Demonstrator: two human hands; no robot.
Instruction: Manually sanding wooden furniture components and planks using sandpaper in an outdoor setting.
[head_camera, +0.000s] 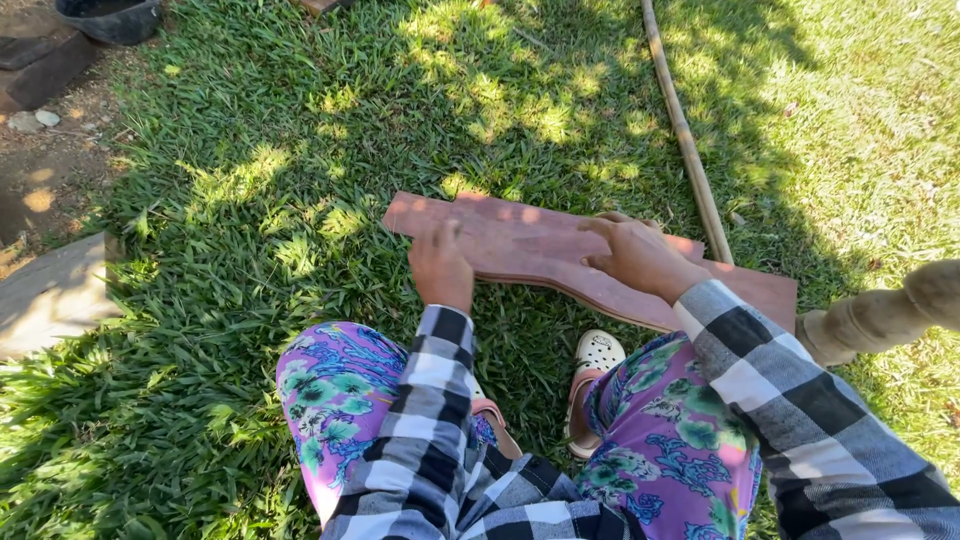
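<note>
A flat reddish-brown wooden board (520, 245) with a curved, cut outline lies on the grass in front of my knees. My left hand (440, 265) rests on its near edge towards the left end, fingers curled on the wood. My right hand (640, 255) lies flat on top of the board to the right of centre, pressing on it. Both sleeves are black-and-white check. My legs, in purple floral trousers, are bent below the board, and a white clog (592, 358) shows between them.
A long bamboo pole (685, 135) runs over the grass from the top to the board's right end. A turned pale wooden piece (880, 315) lies at the right edge. A dark tub (110, 18), planks and a flat stone (55, 290) sit at the left.
</note>
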